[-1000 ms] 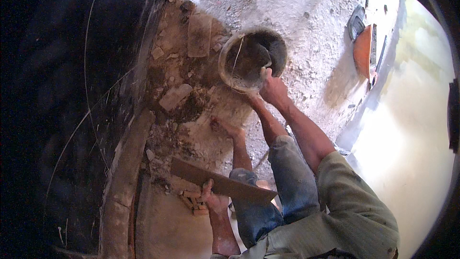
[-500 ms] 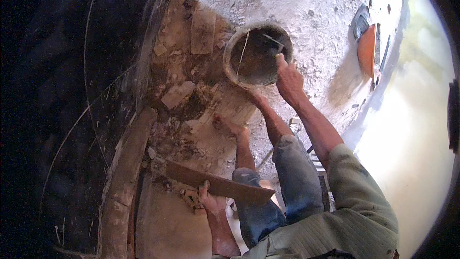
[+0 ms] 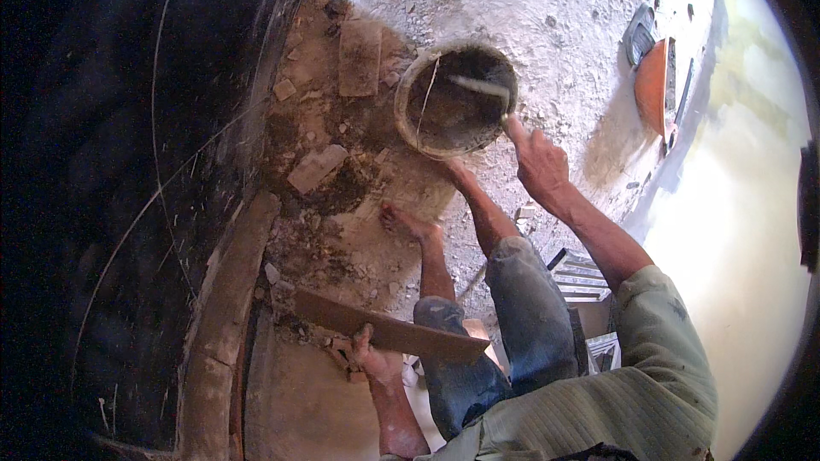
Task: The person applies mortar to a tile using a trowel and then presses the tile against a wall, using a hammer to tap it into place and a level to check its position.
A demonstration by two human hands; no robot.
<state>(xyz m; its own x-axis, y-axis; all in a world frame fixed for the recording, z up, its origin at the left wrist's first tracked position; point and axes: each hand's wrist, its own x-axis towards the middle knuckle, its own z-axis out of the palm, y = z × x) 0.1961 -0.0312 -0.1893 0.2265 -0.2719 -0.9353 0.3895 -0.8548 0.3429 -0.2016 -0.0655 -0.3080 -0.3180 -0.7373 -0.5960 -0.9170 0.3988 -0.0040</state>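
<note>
My left hand [image 3: 377, 362] is closed on the near edge of a long, flat brown tile [image 3: 401, 331], which is tilted and seen almost edge-on above my left thigh. Farther ahead, my right hand [image 3: 543, 167] is wrapped round the handle of a trowel [image 3: 485, 85] at the right rim of a round mortar bucket [image 3: 407, 101]. The trowel's bent shank and pale, narrow-looking blade reach over the dark inside of the bucket. A thin wire handle crosses the bucket's mouth. How much mortar lies within is too dark to tell.
My bare feet [image 3: 414, 224] rest on rubble-strewn ground near the bucket. Loose bricks [image 3: 318, 168] lie to the left, beside a dark wall [image 3: 94, 162] and a raised ledge [image 3: 218, 337]. An orange basin [image 3: 653, 90] leans by the pale right wall. A metal rack [image 3: 581, 276] stands beside my right leg.
My right hand has shifted right and slightly back toward me, and the trowel has turned, showing more of its pale blade. My left hand and the tile have barely moved.
</note>
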